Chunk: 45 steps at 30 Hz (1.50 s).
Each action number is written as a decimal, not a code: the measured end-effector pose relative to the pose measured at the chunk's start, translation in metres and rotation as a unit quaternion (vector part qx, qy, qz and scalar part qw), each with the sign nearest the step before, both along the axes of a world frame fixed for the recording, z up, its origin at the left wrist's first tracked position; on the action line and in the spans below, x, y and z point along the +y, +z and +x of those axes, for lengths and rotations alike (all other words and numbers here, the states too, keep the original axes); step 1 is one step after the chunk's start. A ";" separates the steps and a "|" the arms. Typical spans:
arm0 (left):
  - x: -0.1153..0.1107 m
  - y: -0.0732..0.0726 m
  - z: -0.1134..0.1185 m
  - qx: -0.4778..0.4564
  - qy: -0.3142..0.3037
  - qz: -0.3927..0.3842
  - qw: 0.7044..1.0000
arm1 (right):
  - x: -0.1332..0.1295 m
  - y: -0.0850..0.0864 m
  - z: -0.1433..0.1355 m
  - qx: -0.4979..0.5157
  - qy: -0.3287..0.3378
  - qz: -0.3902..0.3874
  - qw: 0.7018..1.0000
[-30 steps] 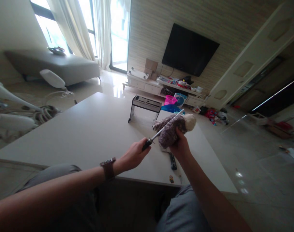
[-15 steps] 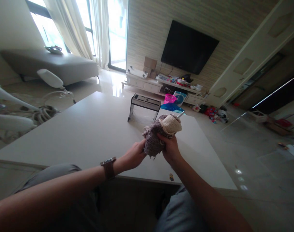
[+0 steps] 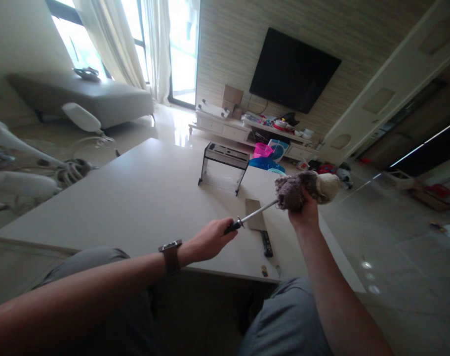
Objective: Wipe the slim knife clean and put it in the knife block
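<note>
My left hand [image 3: 212, 239] is closed round the black handle of a sharpening rod [image 3: 256, 212]. The rod slants up to the right, and its far end is hidden at a bundled cloth [image 3: 292, 191], grey-purple with a cream part. My right hand [image 3: 305, 212] grips this cloth above the table's right side. Between the hands a cleaver [image 3: 255, 215] lies flat on the white table [image 3: 136, 198], its black handle toward me. Behind it stands a knife block [image 3: 225, 169] with a dark slotted top and clear sides.
A small yellow figure or sticker [image 3: 265, 271] is at the table's near edge. Beyond the table are a pink basket [image 3: 262, 151], a blue tub and a low cabinet [image 3: 225, 129]. White chair-like parts [image 3: 82, 117] stand at the left.
My right hand has moved right with the cloth, away from my left hand. The rod between them and the cleaver on the table now show.
</note>
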<state>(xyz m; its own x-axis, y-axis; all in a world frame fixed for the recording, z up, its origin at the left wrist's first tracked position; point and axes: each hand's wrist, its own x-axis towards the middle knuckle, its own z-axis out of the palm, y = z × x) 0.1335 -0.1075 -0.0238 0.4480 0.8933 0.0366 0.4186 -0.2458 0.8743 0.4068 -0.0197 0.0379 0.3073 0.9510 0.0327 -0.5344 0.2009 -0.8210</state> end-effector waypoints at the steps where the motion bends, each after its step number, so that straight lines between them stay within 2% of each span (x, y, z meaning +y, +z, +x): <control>1: 0.000 -0.001 0.000 -0.004 0.002 0.002 1.000 | 0.000 0.001 0.005 0.000 -0.005 0.002 1.000; 4: 0.003 -0.003 -0.001 -0.026 0.027 0.013 0.999 | 0.000 -0.002 0.010 -0.009 0.023 0.010 1.000; 7: 0.008 -0.004 -0.003 -0.042 0.064 0.026 0.997 | 0.000 -0.015 0.001 -0.017 0.049 -0.008 0.999; 12: 0.014 -0.006 -0.004 -0.039 0.090 0.056 0.994 | -0.013 -0.038 -0.041 -0.024 0.163 -0.023 0.986; 17: 0.015 -0.010 -0.004 -0.072 0.074 0.057 0.993 | -0.036 -0.048 -0.089 -0.044 0.212 -0.033 0.976; 21: 0.016 -0.016 -0.007 -0.084 0.058 0.060 0.993 | -0.044 -0.051 -0.101 -0.060 0.212 -0.031 0.975; 26: 0.015 -0.016 -0.007 -0.058 0.021 0.056 0.997 | -0.044 -0.053 -0.098 -0.085 0.164 -0.042 0.982; 33: 0.015 -0.001 -0.003 -0.058 0.014 0.056 0.997 | -0.032 -0.047 -0.088 -0.079 0.119 -0.014 0.990; 39: 0.009 0.007 -0.006 -0.002 0.012 0.024 1.000 | -0.004 -0.032 -0.043 -0.033 0.081 -0.006 0.996; 45: 0.004 0.009 -0.006 0.007 -0.009 -0.004 1.000 | 0.013 -0.025 -0.003 0.017 0.062 0.020 0.998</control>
